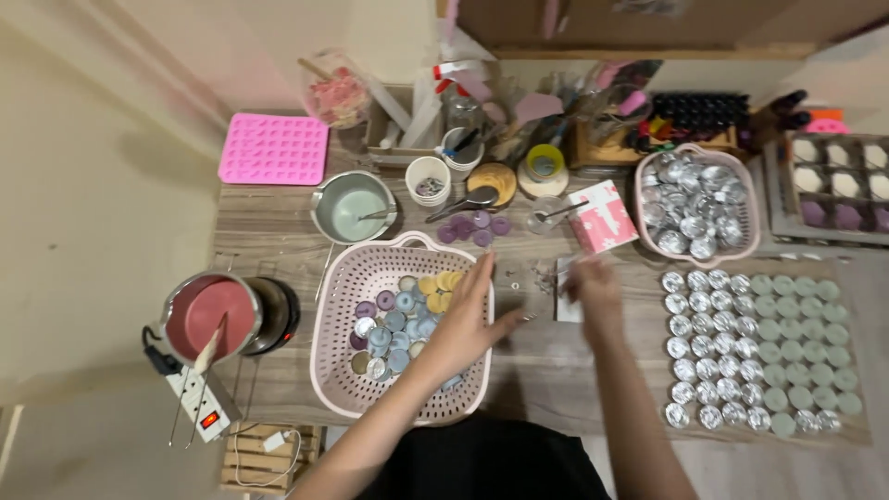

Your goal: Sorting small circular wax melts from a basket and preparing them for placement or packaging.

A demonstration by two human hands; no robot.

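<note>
Table (556,370): basket (343,370) under left hand (468,319).

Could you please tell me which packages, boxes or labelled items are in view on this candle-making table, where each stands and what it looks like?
Small carton: back middle of the table, beyond the right hand; boxy, pink with white shapes.
Cardboard box: top edge, behind the table; large, plain brown.
Power strip: front left corner below the pot of pink wax; white, with a lit red switch.
Left hand: on the pink basket, touching no package.
</note>
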